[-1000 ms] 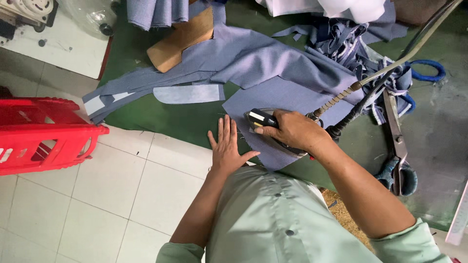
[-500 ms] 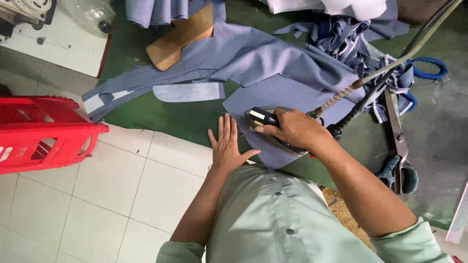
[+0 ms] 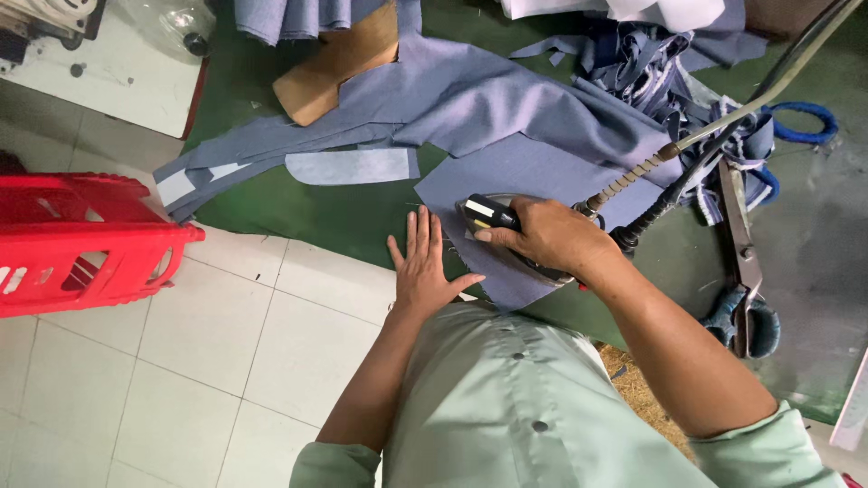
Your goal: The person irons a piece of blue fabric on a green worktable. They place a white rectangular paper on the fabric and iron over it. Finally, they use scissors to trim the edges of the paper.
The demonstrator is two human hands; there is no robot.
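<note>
Blue-grey cut fabric panel [image 3: 515, 185] lies flat on the green table cover [image 3: 298, 208], its near edge under both hands. Right hand [image 3: 542, 237] is clamped around the dark-handled steam iron [image 3: 493, 217], which points left. Left hand [image 3: 422, 267] presses flat, fingers spread, just beside the iron's nose.

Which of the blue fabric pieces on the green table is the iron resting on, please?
The flat rectangular piece at the table's near edge, under the iron and both hands; the others lie farther back, untouched.
</note>
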